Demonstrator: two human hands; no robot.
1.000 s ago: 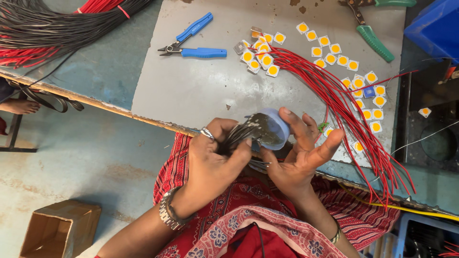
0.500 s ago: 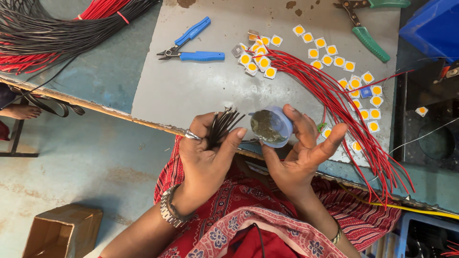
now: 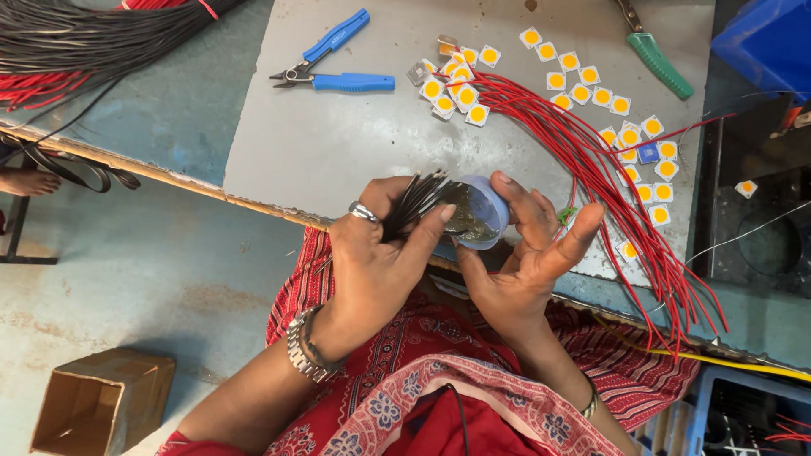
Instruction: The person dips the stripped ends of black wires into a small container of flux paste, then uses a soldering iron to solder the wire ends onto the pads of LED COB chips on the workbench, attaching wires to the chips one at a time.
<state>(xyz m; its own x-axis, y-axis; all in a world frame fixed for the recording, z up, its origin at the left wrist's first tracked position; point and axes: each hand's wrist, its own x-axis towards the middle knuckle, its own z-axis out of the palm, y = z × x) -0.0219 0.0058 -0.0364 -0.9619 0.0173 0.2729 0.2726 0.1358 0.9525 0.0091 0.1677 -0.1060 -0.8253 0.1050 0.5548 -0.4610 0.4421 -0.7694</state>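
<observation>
Left hand (image 3: 376, 253) gripped a bundle of black wires (image 3: 414, 201), tips dipped in a small blue tub (image 3: 481, 211) cupped loosely by the right hand (image 3: 524, 253) at the bench (image 3: 321, 143) edge. Red wires (image 3: 608, 186) with square LED chips (image 3: 460, 89) looked finished; more black wires (image 3: 93, 34) lay unprocessed.

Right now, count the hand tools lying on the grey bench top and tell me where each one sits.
2. The blue-handled pliers lie at the upper left of the grey sheet, and a green-handled tool lies at the upper right, its head cut off by the frame edge. More may lie out of view.
</observation>
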